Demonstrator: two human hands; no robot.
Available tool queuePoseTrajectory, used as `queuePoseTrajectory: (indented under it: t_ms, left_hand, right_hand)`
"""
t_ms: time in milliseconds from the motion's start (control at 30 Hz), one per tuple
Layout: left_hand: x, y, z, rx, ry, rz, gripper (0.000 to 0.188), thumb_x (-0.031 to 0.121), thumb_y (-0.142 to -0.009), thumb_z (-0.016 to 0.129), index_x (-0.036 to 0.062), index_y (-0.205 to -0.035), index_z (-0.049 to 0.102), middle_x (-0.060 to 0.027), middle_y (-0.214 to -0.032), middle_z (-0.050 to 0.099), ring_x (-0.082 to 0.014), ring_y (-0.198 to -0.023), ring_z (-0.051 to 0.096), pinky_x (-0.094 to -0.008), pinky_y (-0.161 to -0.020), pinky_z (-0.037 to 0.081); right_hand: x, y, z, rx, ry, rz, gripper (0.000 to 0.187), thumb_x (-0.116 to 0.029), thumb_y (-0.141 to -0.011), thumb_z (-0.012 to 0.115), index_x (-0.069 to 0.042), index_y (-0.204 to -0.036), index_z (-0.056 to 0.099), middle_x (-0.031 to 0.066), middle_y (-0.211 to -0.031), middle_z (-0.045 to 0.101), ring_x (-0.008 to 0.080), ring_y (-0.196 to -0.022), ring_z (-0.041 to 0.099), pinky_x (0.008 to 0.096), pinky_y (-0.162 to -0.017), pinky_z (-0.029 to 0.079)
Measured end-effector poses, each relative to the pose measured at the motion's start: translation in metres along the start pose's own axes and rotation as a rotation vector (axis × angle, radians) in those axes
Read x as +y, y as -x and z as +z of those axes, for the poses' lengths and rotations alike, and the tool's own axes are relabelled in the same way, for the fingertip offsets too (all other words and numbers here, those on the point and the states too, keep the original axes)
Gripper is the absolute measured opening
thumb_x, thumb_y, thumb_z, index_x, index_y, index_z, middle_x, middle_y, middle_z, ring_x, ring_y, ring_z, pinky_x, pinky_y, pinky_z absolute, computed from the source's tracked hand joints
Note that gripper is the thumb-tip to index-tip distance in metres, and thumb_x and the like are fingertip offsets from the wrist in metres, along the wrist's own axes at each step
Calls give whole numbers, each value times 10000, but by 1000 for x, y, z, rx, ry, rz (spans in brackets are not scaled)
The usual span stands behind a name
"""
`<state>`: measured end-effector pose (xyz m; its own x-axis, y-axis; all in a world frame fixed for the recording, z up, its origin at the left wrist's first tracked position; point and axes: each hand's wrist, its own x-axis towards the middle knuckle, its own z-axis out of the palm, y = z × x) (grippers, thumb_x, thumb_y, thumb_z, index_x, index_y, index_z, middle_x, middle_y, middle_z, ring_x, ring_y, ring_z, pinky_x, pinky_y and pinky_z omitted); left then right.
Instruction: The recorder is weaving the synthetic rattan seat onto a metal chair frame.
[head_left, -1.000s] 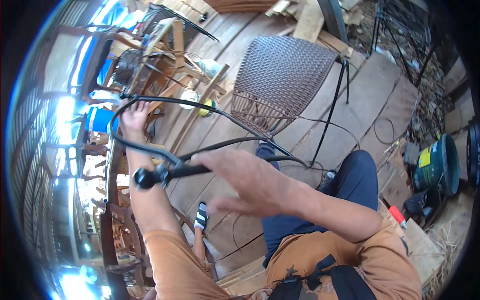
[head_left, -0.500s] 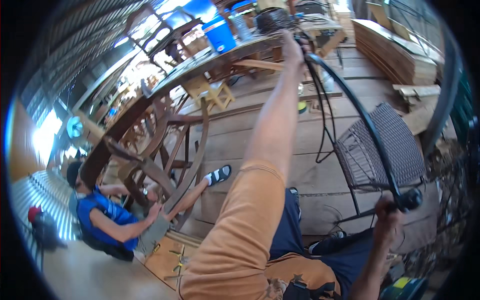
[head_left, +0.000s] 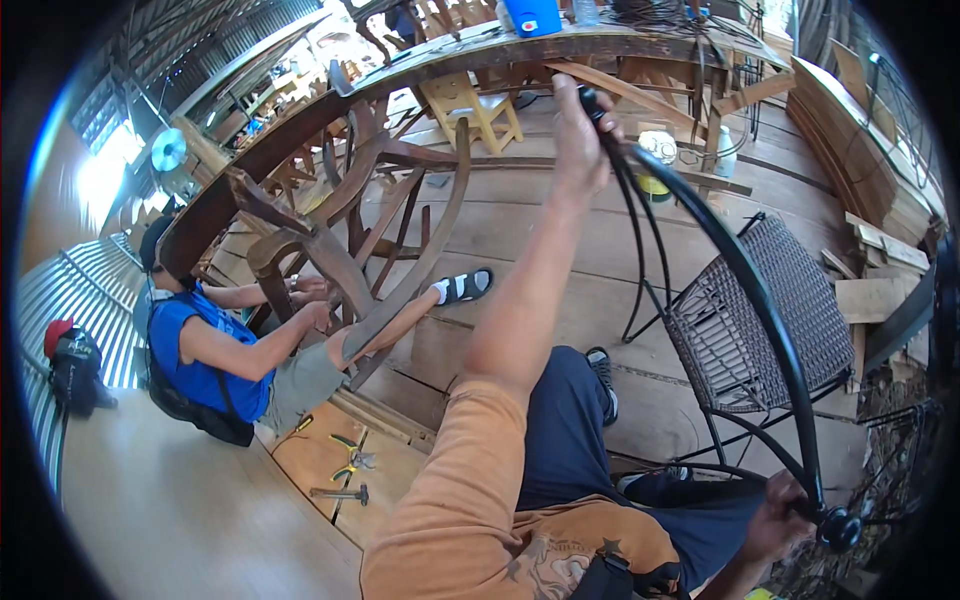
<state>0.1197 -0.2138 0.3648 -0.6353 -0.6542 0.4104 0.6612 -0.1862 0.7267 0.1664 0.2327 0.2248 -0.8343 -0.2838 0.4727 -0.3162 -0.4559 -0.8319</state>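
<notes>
Stretched far forward, my left hand is closed around the far end of a black curved tube frame. My right hand, low on the right, grips the frame's near end beside a round black knob-like end. Thin black rods run down from the tube by my left hand. Beyond the tube is a brown woven panel with thin black legs, looking like a chair seat. Whether the panel and tube are joined I cannot tell. My right fingertips are partly hidden.
At left a co-worker in a blue sleeveless top handles a dark wooden chair frame. Pliers and a hammer lie on a board. Stacked planks stand far right; a long workbench crosses the back.
My view has tilted downward, bringing the hammer into sight. Both hands keep their hold on the tube frame and appear lower in the picture.
</notes>
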Motion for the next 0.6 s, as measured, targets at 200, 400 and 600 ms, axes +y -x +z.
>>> queuePoseTrajectory:
  t_ms: [200, 400, 600]
  left_hand:
    - [46, 67, -32, 139, 12, 128, 596, 666, -871, 347, 101, -745, 490, 24, -524, 368, -137, -499, 430, -261, -497, 371]
    - [72, 110, -41, 89, 77, 255, 552, 612, -891, 394, 81, -771, 487, 14, -599, 392, -86, -548, 390, -240, -548, 376]
    - [61, 102, -29, 127, -20, 264, 542, 605, -890, 405, 74, -860, 506, 17, -647, 448, -81, -602, 438, -232, -586, 398]
  right_hand:
    - [2, 7, -33, -80, 3, -47, 595, -646, -846, 434, -66, -712, 426, -4, -587, 315, 103, -525, 294, 264, -497, 225]
    - [15, 3, -32, -64, 3, -112, 570, -614, -859, 447, -56, -741, 450, -1, -595, 316, 109, -541, 298, 263, -516, 235]
    - [10, -8, 1, 87, 59, -141, 574, -597, -864, 467, -38, -994, 467, 8, -737, 365, 133, -671, 325, 274, -606, 262]
